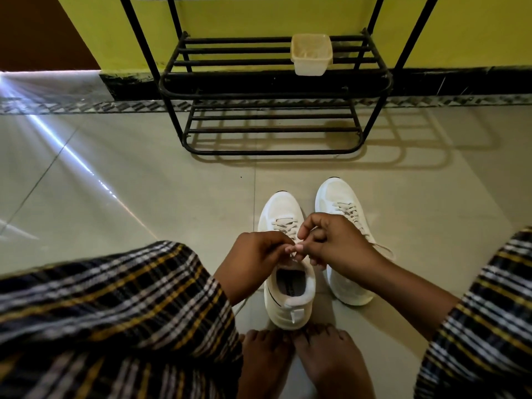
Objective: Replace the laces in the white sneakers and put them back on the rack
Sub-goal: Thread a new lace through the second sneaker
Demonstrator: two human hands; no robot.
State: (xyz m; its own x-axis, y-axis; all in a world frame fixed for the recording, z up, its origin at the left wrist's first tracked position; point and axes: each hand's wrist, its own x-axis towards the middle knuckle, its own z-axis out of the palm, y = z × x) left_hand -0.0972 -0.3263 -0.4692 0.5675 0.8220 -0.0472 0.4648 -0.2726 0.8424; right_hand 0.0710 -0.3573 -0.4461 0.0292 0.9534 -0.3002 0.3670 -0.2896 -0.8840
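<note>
A person's left hand (pixel 254 256) and right hand (pixel 331 240) meet over the tongue of the nearer white sneaker (pixel 289 283), fingers pinching its lace (pixel 283 226), apparently to work the top eyelets. 2 sneakers stand toes-forward on the tiled floor (pixel 144 182), the second sneaker (pixel 342 214) just beside the first. The black rack (pixel 273 82) beyond them holds 1 plastic tub (pixel 311 54).

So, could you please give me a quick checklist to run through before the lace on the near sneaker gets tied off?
1. Both hands on the lace: left hand and right hand pinch at the near sneaker tongue: ok.
2. Lace threaded through every eyelet: cannot tell.
3. Far sneaker laced: ok; tied: cannot tell.
4. Loose lace end beside the far sneaker: not ok.
5. Rack bottom shelf free: ok.
</note>
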